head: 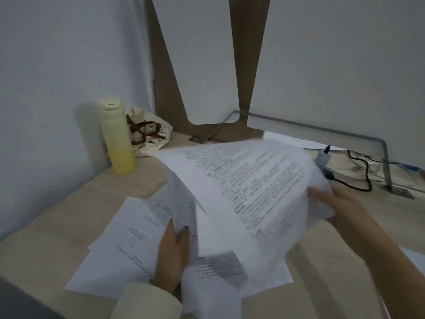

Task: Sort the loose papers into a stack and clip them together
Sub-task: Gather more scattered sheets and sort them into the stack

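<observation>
Several loose printed sheets [119, 256] lie spread on the light wooden desk [53, 226]. My right hand [345, 212] grips the right edge of a raised, curved bundle of printed papers [250, 187], held above the desk and blurred. My left hand [172, 254] holds the lower left part of the papers, thumb on top of a sheet, fingers hidden under it. No clip is visible.
A yellow bottle [117, 137] and a cream cloth bag [149, 134] stand at the back left against the wall. A metal-framed glass shelf [322, 132] sits at the back right, with black cables [358, 180] and a plug beneath it.
</observation>
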